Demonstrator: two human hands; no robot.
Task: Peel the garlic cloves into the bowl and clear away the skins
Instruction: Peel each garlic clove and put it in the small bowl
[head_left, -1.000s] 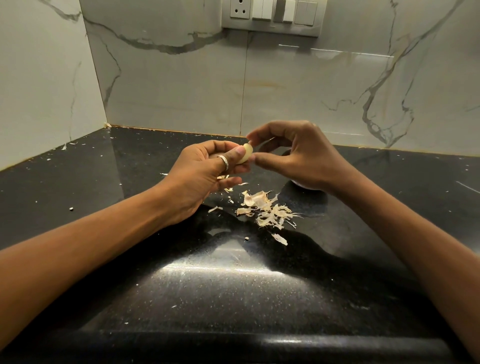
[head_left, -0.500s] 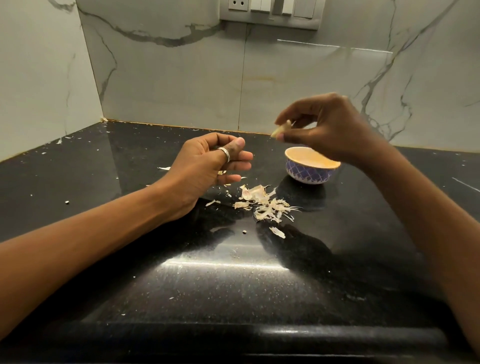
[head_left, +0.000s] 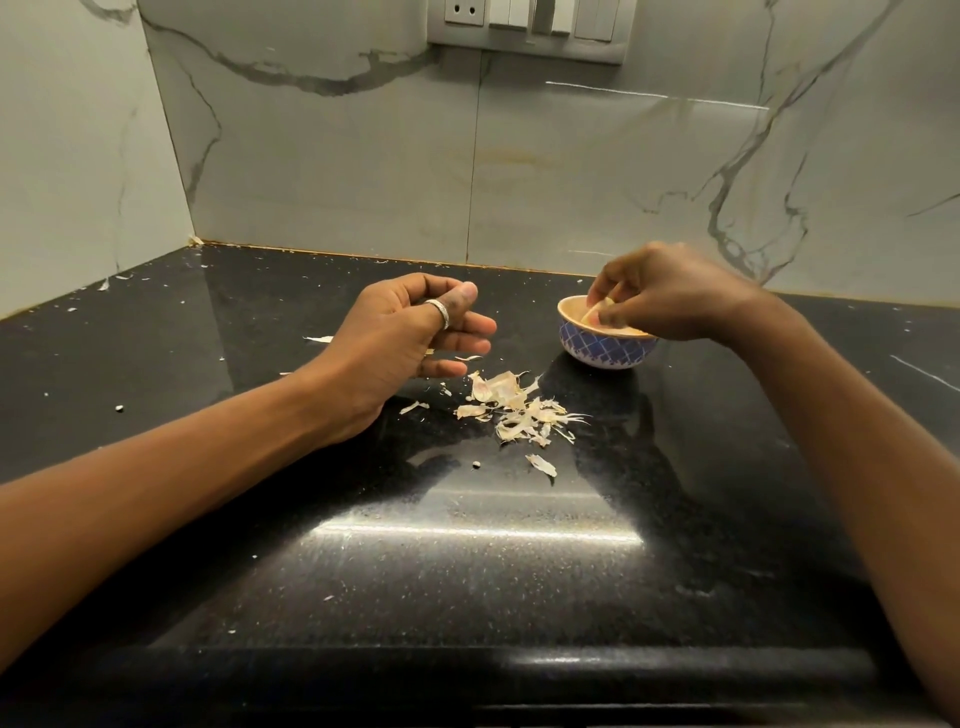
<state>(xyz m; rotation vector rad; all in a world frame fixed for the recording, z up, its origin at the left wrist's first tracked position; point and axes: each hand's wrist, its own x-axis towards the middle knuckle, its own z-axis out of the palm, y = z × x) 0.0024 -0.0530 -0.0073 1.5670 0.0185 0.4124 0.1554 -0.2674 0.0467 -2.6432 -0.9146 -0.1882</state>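
Reaching over a small blue-patterned bowl (head_left: 608, 353), a person's right hand (head_left: 675, 296) pinches one pale, peeled garlic clove (head_left: 597, 313) between thumb and fingertips. The clove sits just inside the rim, seemingly poised to be dropped where peeled cloves belong. The hand hides most of the bowl's inside, so whether other cloves already lie there cannot be told.

To the left, well apart from the bowl, the left hand (head_left: 405, 338) hovers above the black stone counter (head_left: 467, 571). Its fingers are loosely curled and grasp nothing that shows. It appears to be idling while the right hand makes the delivery. One silver ring (head_left: 439, 312) sits on it.

One loose pile of skins (head_left: 514, 410), papery and cream-coloured, lies on the counter in front of the bowl, between the two forearms. That is probably where the hands meet to peel, which would explain why the scraps fall there. The skins are not yet cleared.

By count there are two hands, one bowl, one clove in view and one main pile. One separate flake (head_left: 540, 464) lies just nearer the camera, and one sliver (head_left: 318, 339) lies beyond the left wrist. Tiny crumbs too many to count are scattered toward the left corner. One switch panel (head_left: 524, 26) is mounted on the marble wall behind.
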